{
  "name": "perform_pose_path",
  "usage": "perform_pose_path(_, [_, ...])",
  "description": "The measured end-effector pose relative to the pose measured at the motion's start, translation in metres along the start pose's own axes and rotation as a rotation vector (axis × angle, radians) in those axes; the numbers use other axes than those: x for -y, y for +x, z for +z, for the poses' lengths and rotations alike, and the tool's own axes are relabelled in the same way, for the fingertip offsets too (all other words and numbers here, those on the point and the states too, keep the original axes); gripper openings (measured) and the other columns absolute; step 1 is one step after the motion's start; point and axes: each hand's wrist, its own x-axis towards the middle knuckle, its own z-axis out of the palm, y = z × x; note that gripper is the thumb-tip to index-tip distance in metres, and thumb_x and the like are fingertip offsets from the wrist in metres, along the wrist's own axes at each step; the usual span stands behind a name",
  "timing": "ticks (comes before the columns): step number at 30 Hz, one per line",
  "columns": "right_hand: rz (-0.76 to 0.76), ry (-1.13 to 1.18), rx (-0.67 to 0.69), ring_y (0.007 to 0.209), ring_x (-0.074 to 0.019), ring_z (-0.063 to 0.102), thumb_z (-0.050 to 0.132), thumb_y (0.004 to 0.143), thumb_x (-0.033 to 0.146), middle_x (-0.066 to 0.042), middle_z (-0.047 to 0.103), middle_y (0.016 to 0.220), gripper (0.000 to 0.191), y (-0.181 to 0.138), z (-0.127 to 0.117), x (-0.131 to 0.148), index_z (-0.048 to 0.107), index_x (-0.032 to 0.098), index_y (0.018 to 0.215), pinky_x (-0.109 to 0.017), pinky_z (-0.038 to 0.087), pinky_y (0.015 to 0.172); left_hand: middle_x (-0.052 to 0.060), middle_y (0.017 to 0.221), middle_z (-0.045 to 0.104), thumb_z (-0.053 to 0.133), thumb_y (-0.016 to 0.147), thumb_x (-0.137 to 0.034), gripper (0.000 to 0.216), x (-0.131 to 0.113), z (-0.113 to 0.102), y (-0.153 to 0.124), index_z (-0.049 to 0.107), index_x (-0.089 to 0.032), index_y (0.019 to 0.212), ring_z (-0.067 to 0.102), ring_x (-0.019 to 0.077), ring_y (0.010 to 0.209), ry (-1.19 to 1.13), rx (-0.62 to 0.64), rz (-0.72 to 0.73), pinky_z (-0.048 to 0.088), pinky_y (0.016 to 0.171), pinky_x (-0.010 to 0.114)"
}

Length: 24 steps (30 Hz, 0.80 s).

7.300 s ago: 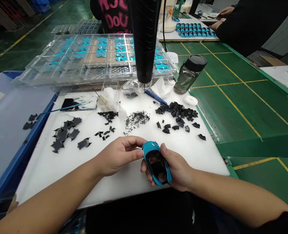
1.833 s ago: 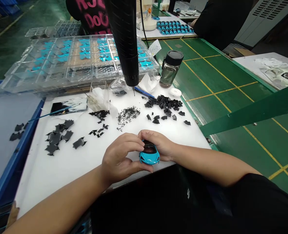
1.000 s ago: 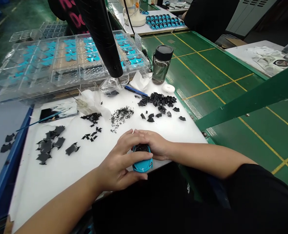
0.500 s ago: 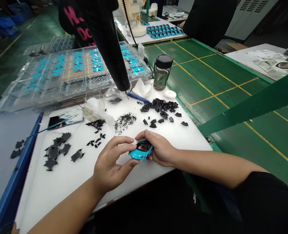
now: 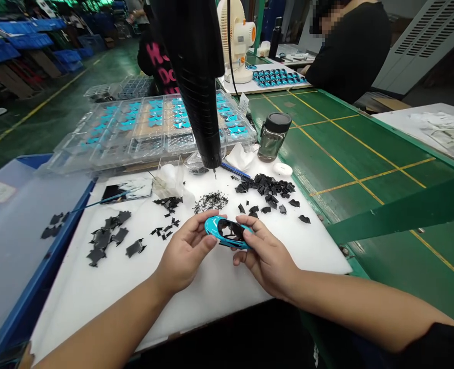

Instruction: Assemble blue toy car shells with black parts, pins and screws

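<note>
A small blue toy car body (image 5: 228, 231) with a black inside lies sideways between both hands, above the white work mat (image 5: 107, 287). My left hand (image 5: 184, 251) grips its left end with thumb and fingers. My right hand (image 5: 263, 256) holds its right end from below. Straight beyond the car hangs a black electric screwdriver (image 5: 202, 102), tip down. A heap of tiny black screws (image 5: 211, 201) lies under that tip.
Black plastic parts lie in a pile at the right (image 5: 269, 187) and scattered at the left (image 5: 107, 238). Clear trays with blue parts (image 5: 153, 125) stand behind. A dark-lidded jar (image 5: 273, 136) sits by the green conveyor (image 5: 365, 169). A blue bin (image 5: 15, 230) is left. Another person (image 5: 350, 46) works beyond.
Both hands have lifted the car off the mat's near edge and turned it on its side, open underside toward me. The camera has tilted up.
</note>
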Motion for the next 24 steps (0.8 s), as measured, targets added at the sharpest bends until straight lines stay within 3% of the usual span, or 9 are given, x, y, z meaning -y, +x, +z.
perform_pose_path(4, [0.178, 0.114, 0.118, 0.094, -0.0195, 0.064, 0.057, 0.096, 0.028, -0.01, 0.061, 0.113, 0.024, -0.01, 0.008, 0.006, 0.058, 0.016, 0.118, -0.028, 0.054, 0.073, 0.012, 0.124, 0.065, 0.065, 0.088, -0.037, 0.047, -0.004, -0.009, 0.008, 0.057, -0.022, 0.131, 0.064, 0.0201, 0.106, -0.236, 0.061, -0.07, 0.052, 0.09, 0.028])
perform_pose_path(8, [0.279, 0.108, 0.226, 0.101, -0.0241, 0.065, 0.044, 0.103, 0.033, -0.016, 0.06, 0.119, 0.033, -0.018, 0.013, 0.007, 0.062, 0.01, 0.119, -0.032, 0.053, 0.084, 0.012, 0.119, 0.068, 0.06, 0.09, -0.039, 0.045, -0.012, -0.009, 0.008, 0.058, -0.02, 0.131, 0.067, 0.0145, 0.086, -0.457, 0.132, -0.218, 0.052, 0.079, 0.023])
perform_pose_path(13, [0.28, 0.062, 0.29, 0.109, -0.0251, 0.063, 0.049, 0.102, 0.032, -0.015, 0.064, 0.118, 0.03, -0.022, 0.01, -0.002, 0.064, 0.012, 0.118, -0.036, 0.05, 0.092, 0.014, 0.119, 0.068, 0.061, 0.09, -0.037, 0.045, -0.015, -0.006, 0.005, 0.06, -0.018, 0.13, 0.068, 0.0189, 0.092, -0.549, 0.259, -0.31, 0.051, 0.065, 0.02])
perform_pose_path(24, [0.234, 0.014, 0.366, 0.115, -0.0235, 0.061, 0.059, 0.098, 0.029, -0.011, 0.066, 0.119, 0.029, -0.015, -0.003, -0.014, 0.063, 0.017, 0.124, -0.039, 0.044, 0.102, 0.015, 0.128, 0.062, 0.047, 0.096, -0.037, 0.044, -0.014, -0.007, 0.0, 0.054, -0.021, 0.136, 0.067, 0.0232, 0.098, -0.576, 0.304, -0.362, 0.052, 0.056, 0.021])
